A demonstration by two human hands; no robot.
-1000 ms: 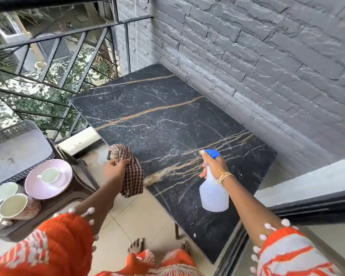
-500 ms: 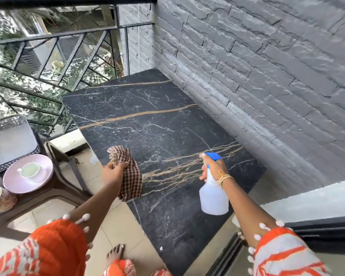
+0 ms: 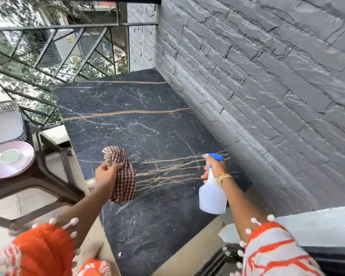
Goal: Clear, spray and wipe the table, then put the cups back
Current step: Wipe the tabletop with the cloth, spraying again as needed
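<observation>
The view has swung right since the earlier frame: the saucer (image 3: 11, 159) with its cup (image 3: 9, 155) now sits at the far left edge, and the other cups are out of view. The table (image 3: 147, 124), black marble with gold veins, stands bare against the wall (image 3: 267, 86). Left hand (image 3: 106, 174) grips a bunched checked cloth (image 3: 122, 176) over its near-left edge; right hand (image 3: 215, 168) is wrapped round a spray bottle (image 3: 212, 196) over its near-right side.

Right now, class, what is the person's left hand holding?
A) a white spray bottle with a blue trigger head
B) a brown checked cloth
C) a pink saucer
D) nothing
B: the left hand grips a bunched brown checked cloth above the dark marble table, while the right hand holds the spray bottle.
</observation>
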